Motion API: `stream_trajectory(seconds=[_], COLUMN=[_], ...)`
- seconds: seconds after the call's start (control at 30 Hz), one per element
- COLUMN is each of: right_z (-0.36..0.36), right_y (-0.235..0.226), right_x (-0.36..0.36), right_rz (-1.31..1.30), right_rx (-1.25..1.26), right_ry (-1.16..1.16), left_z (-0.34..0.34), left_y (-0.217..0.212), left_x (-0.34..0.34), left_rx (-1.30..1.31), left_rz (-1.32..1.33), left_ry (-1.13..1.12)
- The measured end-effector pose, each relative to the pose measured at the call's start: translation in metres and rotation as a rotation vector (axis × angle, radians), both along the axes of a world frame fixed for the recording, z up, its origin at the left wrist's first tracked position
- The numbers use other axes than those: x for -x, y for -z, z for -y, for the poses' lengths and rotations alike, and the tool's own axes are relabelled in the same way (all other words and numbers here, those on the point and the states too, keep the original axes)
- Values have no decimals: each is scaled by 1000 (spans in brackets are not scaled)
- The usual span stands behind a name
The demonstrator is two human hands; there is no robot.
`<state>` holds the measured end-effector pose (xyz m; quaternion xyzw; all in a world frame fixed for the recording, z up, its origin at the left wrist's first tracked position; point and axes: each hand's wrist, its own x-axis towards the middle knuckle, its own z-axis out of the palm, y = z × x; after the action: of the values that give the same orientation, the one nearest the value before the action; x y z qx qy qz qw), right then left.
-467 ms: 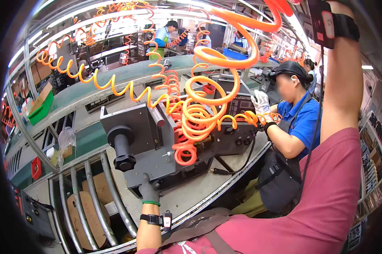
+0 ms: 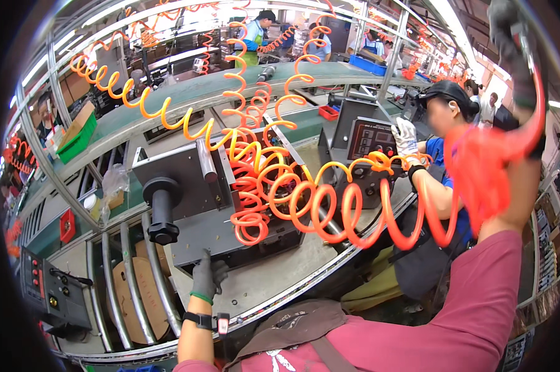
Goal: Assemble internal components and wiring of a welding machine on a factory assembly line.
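Observation:
My left hand, in a grey glove, rests at the near lower edge of a dark grey metal machine housing. Its fingers are extended and the thumb stands apart, holding nothing. A black spool spindle sticks out of the housing's open side. High at the upper right, my right hand wears a dark glove and is closed around the end of a red coiled air hose. A metal fitting shows by the fingers; the rest of what it grips is blurred. The hose sags across to the machine, its near loops smeared.
Steel rollers lie left of the bench, beside another dark machine. On the right, a co-worker's white-gloved hand is at an orange coiled hose, near a machine with a control panel. A green bin stands far left.
The red hose is stretched out to the right, where its loops hung bunched over the machine before. My right hand has come into view. My left hand stays at the housing's edge.

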<state>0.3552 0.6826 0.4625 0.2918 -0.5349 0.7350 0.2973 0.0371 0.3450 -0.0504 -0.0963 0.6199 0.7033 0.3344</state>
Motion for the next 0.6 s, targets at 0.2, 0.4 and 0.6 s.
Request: stream_trajectory(seconds=[0.2, 0.4, 0.6], right_z=[31, 96, 116], right_y=[162, 275, 326], right_x=[19, 58, 94], right_rz=[295, 852, 733], right_rx=[-65, -134, -30], right_ry=[188, 391, 241], left_z=[6, -63, -122], left_y=[-134, -245, -244], left_x=[-36, -26, 10], left_rx=[32, 353, 797], left_rz=[-865, -2137, -2294], left_ry=[331, 417, 595])
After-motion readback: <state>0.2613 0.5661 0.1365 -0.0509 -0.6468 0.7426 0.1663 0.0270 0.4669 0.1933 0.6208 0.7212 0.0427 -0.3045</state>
